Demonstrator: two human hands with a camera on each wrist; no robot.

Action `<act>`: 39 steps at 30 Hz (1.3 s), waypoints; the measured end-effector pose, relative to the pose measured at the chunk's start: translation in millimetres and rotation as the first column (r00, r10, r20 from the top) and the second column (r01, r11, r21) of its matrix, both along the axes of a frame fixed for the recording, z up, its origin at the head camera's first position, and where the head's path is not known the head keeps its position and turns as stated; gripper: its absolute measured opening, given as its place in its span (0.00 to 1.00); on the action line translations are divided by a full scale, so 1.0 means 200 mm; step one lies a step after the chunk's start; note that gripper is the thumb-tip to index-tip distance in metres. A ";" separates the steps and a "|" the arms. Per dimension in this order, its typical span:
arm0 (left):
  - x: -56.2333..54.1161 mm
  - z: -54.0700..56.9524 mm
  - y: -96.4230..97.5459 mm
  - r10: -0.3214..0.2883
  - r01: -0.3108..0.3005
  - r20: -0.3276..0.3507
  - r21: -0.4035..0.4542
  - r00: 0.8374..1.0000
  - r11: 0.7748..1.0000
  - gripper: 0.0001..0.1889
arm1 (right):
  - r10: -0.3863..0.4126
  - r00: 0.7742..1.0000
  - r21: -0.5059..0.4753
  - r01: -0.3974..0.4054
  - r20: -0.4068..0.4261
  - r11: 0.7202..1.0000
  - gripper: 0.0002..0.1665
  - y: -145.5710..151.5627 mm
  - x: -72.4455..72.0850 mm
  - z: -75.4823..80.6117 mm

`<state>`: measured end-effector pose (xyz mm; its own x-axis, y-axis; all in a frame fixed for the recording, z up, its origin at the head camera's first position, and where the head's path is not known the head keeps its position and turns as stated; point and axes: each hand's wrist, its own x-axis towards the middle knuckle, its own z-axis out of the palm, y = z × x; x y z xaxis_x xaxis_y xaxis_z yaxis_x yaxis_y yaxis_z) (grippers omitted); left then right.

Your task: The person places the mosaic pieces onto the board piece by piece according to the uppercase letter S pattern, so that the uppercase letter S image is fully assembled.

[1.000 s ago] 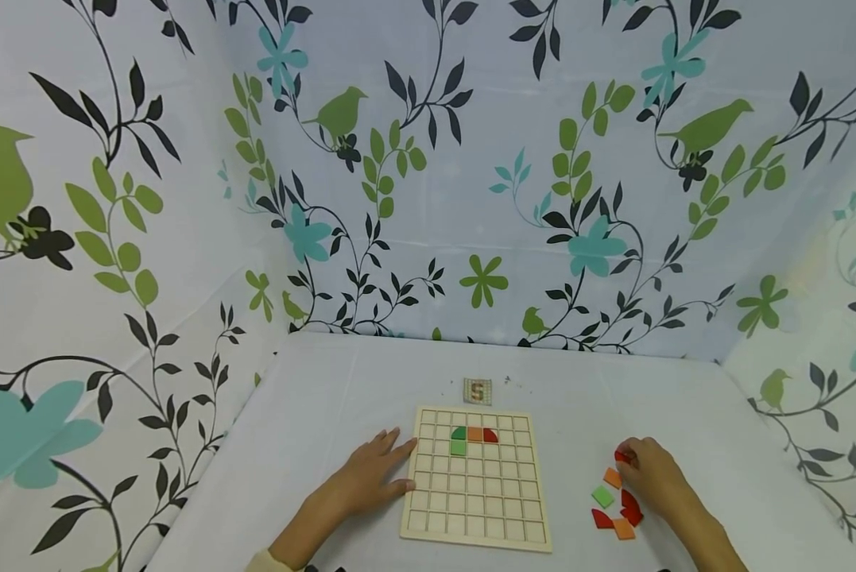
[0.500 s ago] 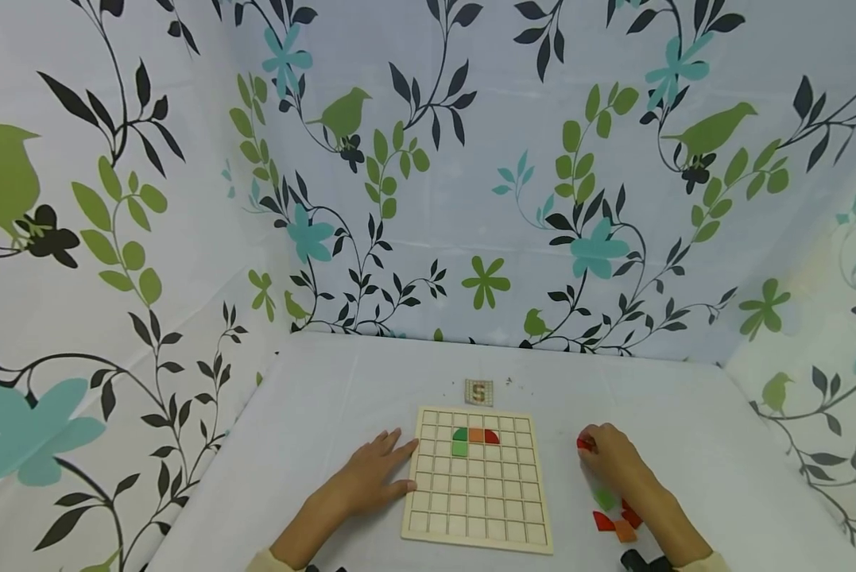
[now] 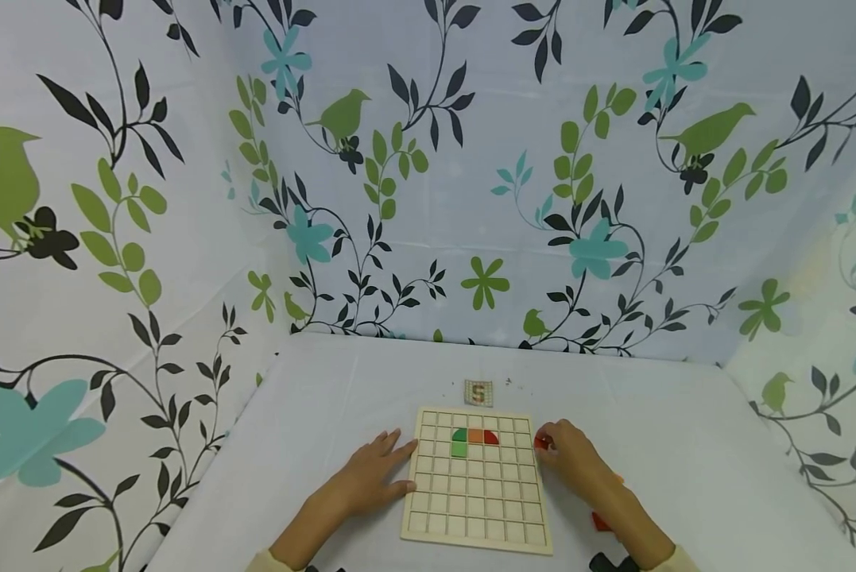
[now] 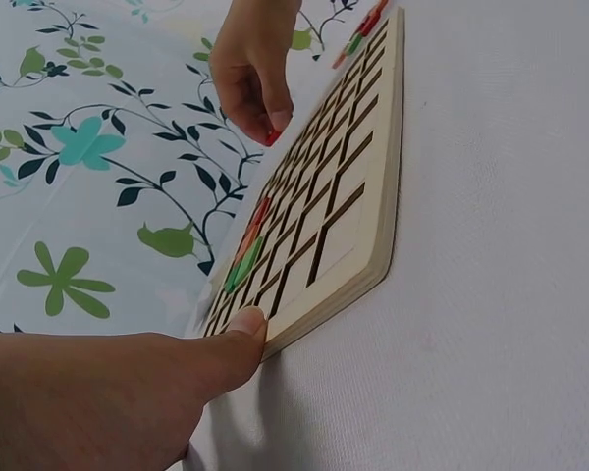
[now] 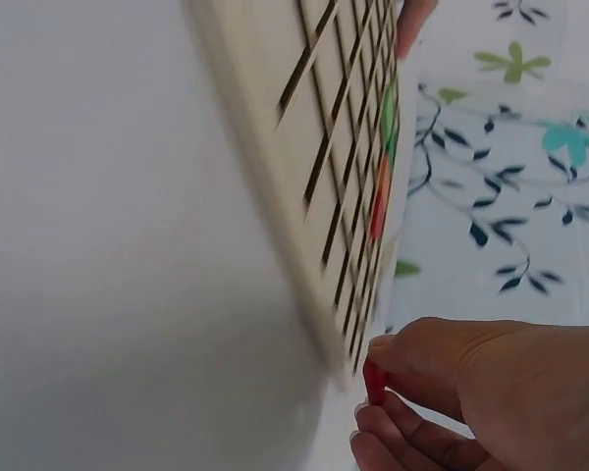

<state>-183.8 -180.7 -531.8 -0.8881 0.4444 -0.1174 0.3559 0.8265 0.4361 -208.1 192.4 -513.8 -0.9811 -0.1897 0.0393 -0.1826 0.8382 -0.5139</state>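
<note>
A wooden grid board (image 3: pixel 475 505) lies on the white table. Near its far side, cells hold a dark green quarter-round tile (image 3: pixel 459 434), an orange square tile (image 3: pixel 475 435), a red quarter-round tile (image 3: pixel 491 438) and a light green square tile (image 3: pixel 459 450). My left hand (image 3: pixel 370 474) rests at the board's left edge, fingers spread, with the thumb touching the rim. Between thumb and fingertips my right hand (image 3: pixel 575 458) pinches a small red tile (image 5: pixel 375 381), beside the board's right edge. The fingers partly cover that tile's shape.
Behind the board lies a small card (image 3: pixel 478 392) with a patterned figure. To the right, loose tiles (image 3: pixel 601 522) are mostly hidden under the right forearm. A cloth wall (image 3: pixel 428 238) printed with birds and leaves rises behind the table.
My right hand has lifted a red tile from the loose tiles and carried it left to the board's right edge. The left hand has stayed in place.
</note>
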 end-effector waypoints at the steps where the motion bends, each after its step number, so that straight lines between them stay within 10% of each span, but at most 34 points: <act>1: 0.00 0.00 0.00 0.004 -0.004 0.002 -0.003 1.000 1.000 0.39 | 0.014 1.000 -0.008 -0.014 -0.009 1.000 0.11 -0.03 0.01 0.00; 14: 0.01 0.00 0.00 0.009 -0.009 -0.002 0.008 1.000 1.000 0.39 | 0.321 0.938 -0.019 -0.326 -0.134 0.945 0.07 -0.42 0.07 -0.04; 25: 0.02 0.02 0.00 0.005 -0.005 -0.010 0.023 1.000 1.000 0.39 | 0.397 0.871 0.172 -0.360 -0.291 0.917 0.09 -0.54 0.10 -0.08; 39: 0.03 0.03 0.00 -0.001 0.001 -0.006 0.035 1.000 0.999 0.38 | 0.396 0.849 0.211 -0.341 -0.350 0.916 0.09 -0.54 0.10 -0.08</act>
